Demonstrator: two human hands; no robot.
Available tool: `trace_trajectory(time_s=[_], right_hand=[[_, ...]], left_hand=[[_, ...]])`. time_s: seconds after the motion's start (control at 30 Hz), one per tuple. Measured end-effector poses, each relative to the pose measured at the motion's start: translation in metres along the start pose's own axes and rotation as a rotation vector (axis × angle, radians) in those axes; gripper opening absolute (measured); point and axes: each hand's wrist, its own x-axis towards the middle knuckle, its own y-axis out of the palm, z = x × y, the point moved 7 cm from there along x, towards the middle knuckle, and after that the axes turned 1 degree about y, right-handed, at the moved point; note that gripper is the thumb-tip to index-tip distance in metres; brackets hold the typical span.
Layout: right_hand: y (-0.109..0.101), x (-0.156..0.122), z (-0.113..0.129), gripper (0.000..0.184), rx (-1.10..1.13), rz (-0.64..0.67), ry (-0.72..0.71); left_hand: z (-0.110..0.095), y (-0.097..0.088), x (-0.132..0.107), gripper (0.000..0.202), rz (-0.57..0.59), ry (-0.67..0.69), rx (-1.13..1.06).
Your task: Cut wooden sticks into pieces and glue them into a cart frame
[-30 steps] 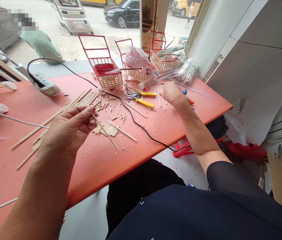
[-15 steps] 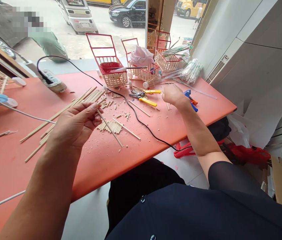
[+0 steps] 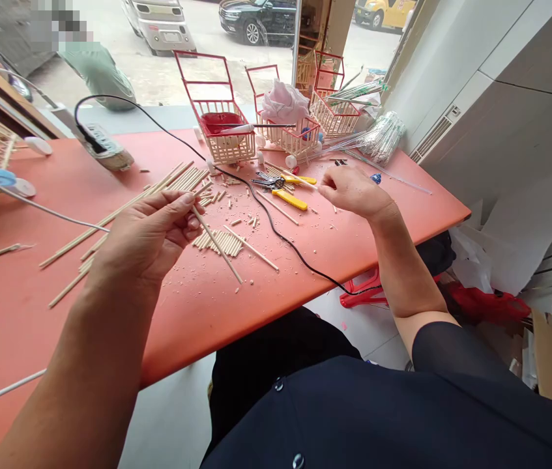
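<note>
My left hand is closed in a pinch on a thin wooden stick that slants down to the right over the orange table. My right hand is closed, pinching another thin stick whose tip points left toward the yellow-handled pliers. A pile of short cut sticks lies between my hands. Long sticks lie in a bundle behind my left hand. A black cable runs across the table between both hands.
Small stick-built carts with red frames stand at the table's far edge, one holding a crumpled cloth. A bundle of clear tubes lies at the far right. A power strip and a white cable are left.
My right hand has lifted from the table by the blue-handled tool, holding a thin stick, and drawn left toward the pliers. My left hand holds its stick as before.
</note>
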Motion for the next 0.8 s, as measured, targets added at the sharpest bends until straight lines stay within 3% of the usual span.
trace_trajectory(time_s=[0.07, 0.17, 0.27, 0.43, 0.6, 0.8], right_hand=[[0.004, -0.004, 0.03, 0.022, 0.114, 0.06, -0.116], [0.028, -0.015, 0.075, 0.025, 0.211, 0.273, -0.244], [0.044, -0.027, 0.1, 0.025, 0.257, 0.4, -0.309], [0.055, -0.037, 0.114, 0.03, 0.235, 0.52, -0.35], [0.063, -0.034, 0.121, 0.03, 0.193, 0.544, -0.387], [0.065, -0.034, 0.125, 0.03, 0.124, 0.56, -0.403]], left_hand=[[0.0, 0.0, 0.0, 0.026, -0.004, -0.003, 0.011], [-0.002, 0.0, 0.0, 0.029, -0.016, 0.003, 0.049], [-0.003, 0.0, 0.001, 0.028, -0.018, 0.01, 0.104], [0.0, -0.005, 0.008, 0.024, -0.028, 0.004, 0.113], [0.003, -0.01, 0.014, 0.017, -0.011, 0.029, 0.107], [0.001, -0.007, 0.009, 0.024, -0.002, 0.032, 0.093]])
